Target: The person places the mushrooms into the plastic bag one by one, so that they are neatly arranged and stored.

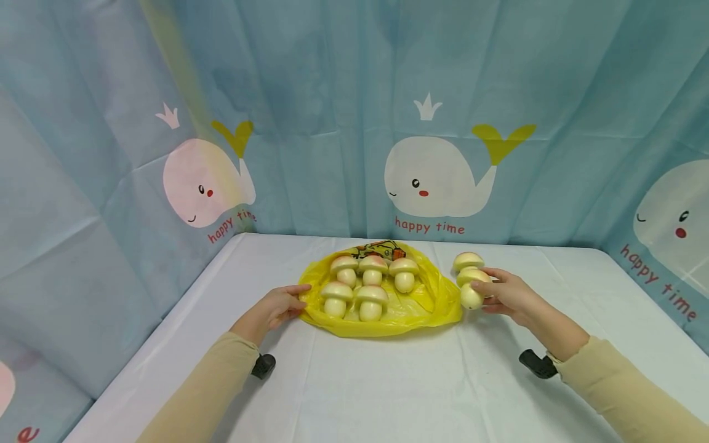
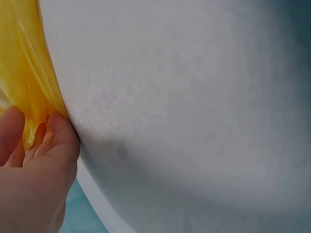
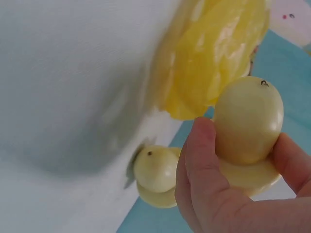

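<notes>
Several cream toy mushrooms with faintly pink caps, such as this front mushroom (image 1: 371,303), lie in two rows on a spread yellow plastic bag (image 1: 382,329). At the bag's left edge my left hand (image 1: 279,306) pinches the plastic; the left wrist view shows the gathered yellow film between thumb and fingers. My right hand (image 1: 511,296) grips another toy mushroom (image 3: 249,121) between thumb and fingers, just right of the bag, its rounded stem end facing the right wrist camera. Behind it on the table is one more loose mushroom (image 1: 468,259), partly hidden in the head view.
A white cloth covers the table (image 1: 388,387). Light blue curtains (image 1: 332,123) printed with whales hang behind it and along both sides. Dark straps (image 1: 538,364) sit at both wrists. Printed art (image 1: 382,249) shows on the bag's far edge.
</notes>
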`<act>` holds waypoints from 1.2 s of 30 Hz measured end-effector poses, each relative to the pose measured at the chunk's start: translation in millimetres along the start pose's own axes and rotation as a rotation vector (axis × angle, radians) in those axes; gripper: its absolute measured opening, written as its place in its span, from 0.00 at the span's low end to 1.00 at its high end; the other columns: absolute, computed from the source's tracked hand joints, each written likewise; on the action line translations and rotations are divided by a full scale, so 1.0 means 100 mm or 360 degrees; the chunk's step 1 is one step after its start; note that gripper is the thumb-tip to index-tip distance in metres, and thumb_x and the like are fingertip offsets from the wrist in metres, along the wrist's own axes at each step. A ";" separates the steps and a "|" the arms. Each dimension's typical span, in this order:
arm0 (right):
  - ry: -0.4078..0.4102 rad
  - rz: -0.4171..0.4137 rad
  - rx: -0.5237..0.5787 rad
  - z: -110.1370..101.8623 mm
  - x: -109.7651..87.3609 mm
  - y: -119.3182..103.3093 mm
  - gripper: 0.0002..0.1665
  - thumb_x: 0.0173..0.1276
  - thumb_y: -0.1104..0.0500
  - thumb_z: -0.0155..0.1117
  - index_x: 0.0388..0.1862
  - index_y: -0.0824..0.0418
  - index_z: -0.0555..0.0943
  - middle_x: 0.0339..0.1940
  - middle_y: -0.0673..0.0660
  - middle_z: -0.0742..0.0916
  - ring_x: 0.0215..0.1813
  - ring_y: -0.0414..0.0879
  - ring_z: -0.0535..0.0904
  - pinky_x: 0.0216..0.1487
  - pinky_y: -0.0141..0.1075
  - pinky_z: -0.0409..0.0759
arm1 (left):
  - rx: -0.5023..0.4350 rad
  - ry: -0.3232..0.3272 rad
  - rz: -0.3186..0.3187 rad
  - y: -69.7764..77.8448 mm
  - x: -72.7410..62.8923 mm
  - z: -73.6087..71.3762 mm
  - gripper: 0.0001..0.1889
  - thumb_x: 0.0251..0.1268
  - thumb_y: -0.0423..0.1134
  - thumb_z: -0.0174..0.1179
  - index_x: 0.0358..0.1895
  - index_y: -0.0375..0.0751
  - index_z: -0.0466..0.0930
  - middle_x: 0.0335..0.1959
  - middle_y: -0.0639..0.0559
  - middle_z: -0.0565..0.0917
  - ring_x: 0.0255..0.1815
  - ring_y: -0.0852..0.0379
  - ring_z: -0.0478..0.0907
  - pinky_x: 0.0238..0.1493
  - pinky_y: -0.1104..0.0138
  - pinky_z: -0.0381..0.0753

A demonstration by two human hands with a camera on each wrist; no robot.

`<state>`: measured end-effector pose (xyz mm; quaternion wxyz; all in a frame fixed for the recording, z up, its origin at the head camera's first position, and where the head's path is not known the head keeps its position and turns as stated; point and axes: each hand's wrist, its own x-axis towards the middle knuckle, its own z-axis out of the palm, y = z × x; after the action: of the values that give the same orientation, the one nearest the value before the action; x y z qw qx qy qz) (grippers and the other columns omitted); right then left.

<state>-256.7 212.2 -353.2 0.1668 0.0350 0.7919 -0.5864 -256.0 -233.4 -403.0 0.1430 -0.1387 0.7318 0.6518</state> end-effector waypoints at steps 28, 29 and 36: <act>-0.0132 -0.0080 0.0137 0.40 0.06 -0.27 0.42 0.74 0.56 0.58 0.75 0.72 0.50 0.53 0.63 0.77 0.38 0.44 0.79 0.44 0.36 0.82 | -0.0028 -0.0021 -0.0005 0.01 -0.02 0.00 0.28 0.66 0.20 0.52 0.70 0.32 0.65 0.72 0.33 0.59 0.52 0.49 0.70 0.51 0.64 0.72; -0.0139 -0.0085 0.0138 0.41 0.07 -0.28 0.42 0.74 0.56 0.57 0.75 0.72 0.50 0.55 0.64 0.76 0.39 0.44 0.80 0.45 0.35 0.82 | -0.0027 -0.0019 -0.0004 0.01 -0.02 0.00 0.28 0.66 0.20 0.52 0.70 0.32 0.65 0.72 0.34 0.59 0.53 0.49 0.69 0.51 0.64 0.72; -0.0179 -0.0150 0.0140 0.54 0.12 -0.29 0.41 0.74 0.56 0.57 0.74 0.74 0.51 0.61 0.66 0.73 0.41 0.44 0.77 0.46 0.34 0.81 | -0.0025 -0.0003 -0.0014 0.01 -0.01 -0.01 0.27 0.67 0.20 0.52 0.70 0.32 0.66 0.72 0.34 0.61 0.49 0.50 0.70 0.47 0.67 0.73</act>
<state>-262.8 150.7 -344.1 0.1815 -0.0281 0.7555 -0.6288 -255.6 -233.9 -401.2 0.1454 -0.1424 0.7259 0.6570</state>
